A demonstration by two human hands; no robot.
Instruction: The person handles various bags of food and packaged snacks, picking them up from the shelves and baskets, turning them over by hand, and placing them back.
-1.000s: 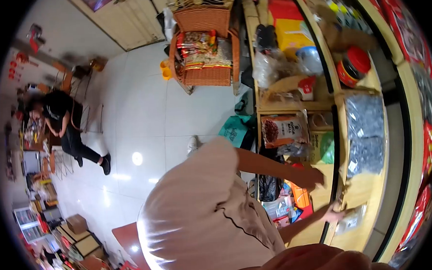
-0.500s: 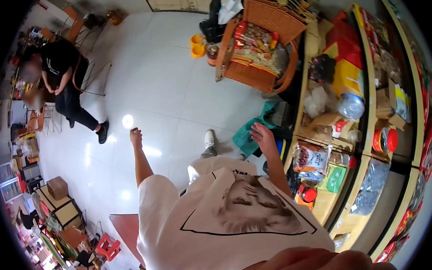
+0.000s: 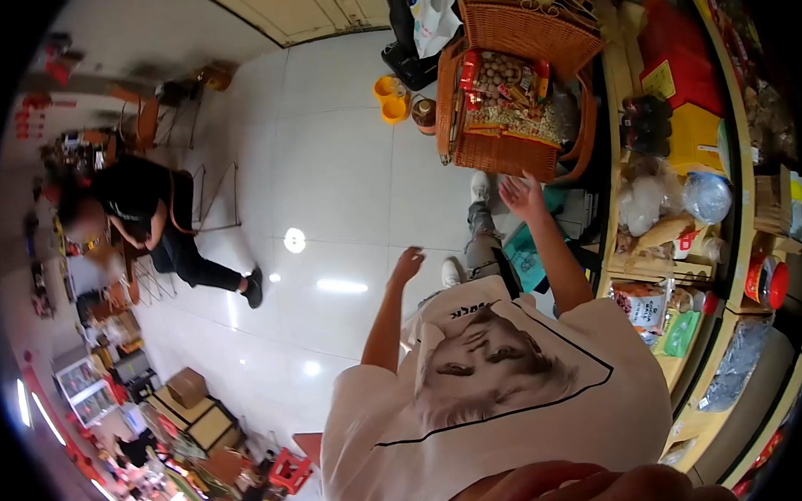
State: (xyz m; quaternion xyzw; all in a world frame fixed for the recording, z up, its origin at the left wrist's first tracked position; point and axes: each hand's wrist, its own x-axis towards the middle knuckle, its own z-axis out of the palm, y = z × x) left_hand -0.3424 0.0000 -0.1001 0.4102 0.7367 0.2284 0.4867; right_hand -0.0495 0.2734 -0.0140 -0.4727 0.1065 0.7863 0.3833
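Observation:
My right hand [image 3: 521,197] reaches forward with its fingers spread and nothing in them. It is just in front of a wicker chair [image 3: 504,161], apart from it as far as I can see. On the chair's seat lie bags of walnuts [image 3: 499,74] and smaller snack-like pieces, some in red packaging. My left hand [image 3: 408,264] hangs over the tiled floor with fingers loosely curled together, and no object shows in it. A teal bag [image 3: 529,261] sits on the floor below my right forearm.
Wooden shelves [image 3: 610,232] with packets, jars and a red and yellow container [image 3: 693,139] line the right side. Orange bowls [image 3: 393,99] and a brown jar [image 3: 424,113] stand beside the chair. A seated person in black [image 3: 130,189] is at the left, one shoe [image 3: 253,288] stretched out.
My view has swung and I have stepped toward the wicker chair. My right hand has come up near its front edge; my left hand is now closer to my body. The seated person stays put.

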